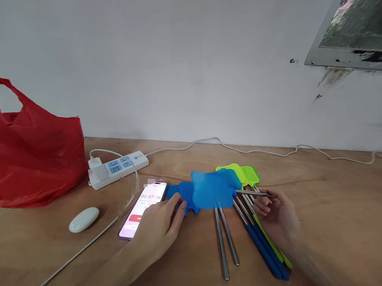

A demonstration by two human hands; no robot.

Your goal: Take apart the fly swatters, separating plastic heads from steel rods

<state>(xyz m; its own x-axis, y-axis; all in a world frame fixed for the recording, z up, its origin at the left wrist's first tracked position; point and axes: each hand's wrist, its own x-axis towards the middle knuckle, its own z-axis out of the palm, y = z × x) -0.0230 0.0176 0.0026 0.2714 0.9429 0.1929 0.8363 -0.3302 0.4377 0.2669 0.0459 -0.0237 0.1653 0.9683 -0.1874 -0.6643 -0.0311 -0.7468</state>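
Note:
My right hand (278, 211) pinches the thin metal rod of a blue fly swatter (212, 190), whose head is smeared by motion above the other swatters. My left hand (159, 220) reaches over the phone, thumb and forefinger closed at the mesh of a blue swatter head (187, 193) on the table. Two bare metal rods (224, 243) lie below the blurred head. Blue-handled swatters (262, 249) and green ones (251, 175) lie fanned together beside my right hand, their heads partly overlapping.
A lit phone (143, 204) shows a running timer. Behind it stands a white power strip (119, 169) with a plugged-in charger and cable. A white mouse (83, 219) and a red plastic bag (36, 160) are at left. A thin white cord (251, 151) runs along the wall.

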